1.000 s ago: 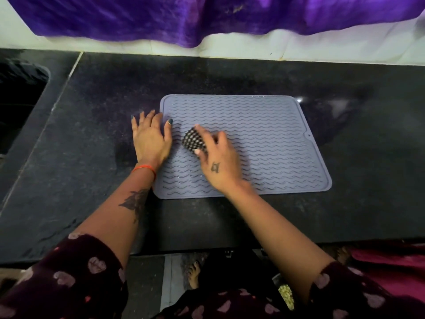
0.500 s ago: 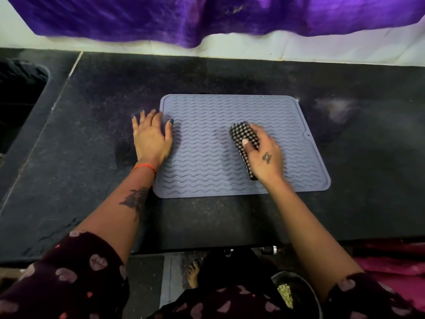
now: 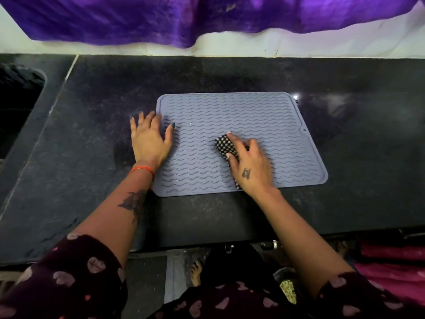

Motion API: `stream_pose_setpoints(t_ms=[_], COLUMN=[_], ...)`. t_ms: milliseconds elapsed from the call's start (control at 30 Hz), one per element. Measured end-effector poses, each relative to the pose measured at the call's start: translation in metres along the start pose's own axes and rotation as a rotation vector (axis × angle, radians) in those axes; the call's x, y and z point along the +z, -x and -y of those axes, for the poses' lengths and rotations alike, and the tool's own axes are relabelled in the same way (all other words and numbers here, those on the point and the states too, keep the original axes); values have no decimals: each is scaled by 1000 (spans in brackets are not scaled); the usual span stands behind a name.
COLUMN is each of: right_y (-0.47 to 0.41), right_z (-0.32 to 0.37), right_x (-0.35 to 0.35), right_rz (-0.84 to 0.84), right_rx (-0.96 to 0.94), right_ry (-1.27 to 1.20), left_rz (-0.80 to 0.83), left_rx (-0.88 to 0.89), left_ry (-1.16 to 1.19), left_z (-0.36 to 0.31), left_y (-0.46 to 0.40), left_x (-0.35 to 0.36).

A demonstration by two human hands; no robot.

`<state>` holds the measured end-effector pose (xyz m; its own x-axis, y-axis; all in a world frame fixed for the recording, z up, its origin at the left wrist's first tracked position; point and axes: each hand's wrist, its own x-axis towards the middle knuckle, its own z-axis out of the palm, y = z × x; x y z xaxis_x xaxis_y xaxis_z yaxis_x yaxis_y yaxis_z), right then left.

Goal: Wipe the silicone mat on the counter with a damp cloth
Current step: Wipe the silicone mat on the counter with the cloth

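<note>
A grey-lilac silicone mat (image 3: 241,116) with wavy ridges lies flat on the black stone counter (image 3: 96,157). My right hand (image 3: 250,166) presses a folded black-and-white checked cloth (image 3: 224,145) onto the mat's lower middle; most of the cloth is hidden under the palm. My left hand (image 3: 149,139) lies flat with fingers spread over the mat's left edge, thumb on the ridges, holding nothing.
A dark sink opening (image 3: 18,100) sits at the far left. Purple fabric (image 3: 184,17) hangs over the white wall behind the counter. The counter's front edge runs just below the mat, with floor, a foot and pink cloth (image 3: 391,272) underneath.
My right hand slid the cloth from the mat's left part to the right, then back left and slightly down toward the middle. My left hand stayed on the left edge.
</note>
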<state>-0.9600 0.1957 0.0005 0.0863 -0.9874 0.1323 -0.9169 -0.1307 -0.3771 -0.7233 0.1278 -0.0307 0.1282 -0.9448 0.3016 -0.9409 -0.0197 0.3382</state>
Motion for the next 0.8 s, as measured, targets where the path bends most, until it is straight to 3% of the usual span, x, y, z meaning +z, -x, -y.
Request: stream_pose_setpoints(t_ms=[200, 400, 533, 800], right_y=[-3, 18, 30, 22], right_z=[-8, 40, 70, 32], right_x=[-17, 10, 25, 9], right_rz=[-91, -6, 49, 59], right_rx=[180, -66, -209, -129], right_ry=[-40, -167, -125, -41], left_rz=[10, 59, 30, 13], left_rx=[45, 81, 48, 29], left_ry=[-27, -62, -35, -14], left_z=[-3, -5, -2, -2], left_y=[-1, -3, -1, 3], left_x=[2, 2, 2, -1])
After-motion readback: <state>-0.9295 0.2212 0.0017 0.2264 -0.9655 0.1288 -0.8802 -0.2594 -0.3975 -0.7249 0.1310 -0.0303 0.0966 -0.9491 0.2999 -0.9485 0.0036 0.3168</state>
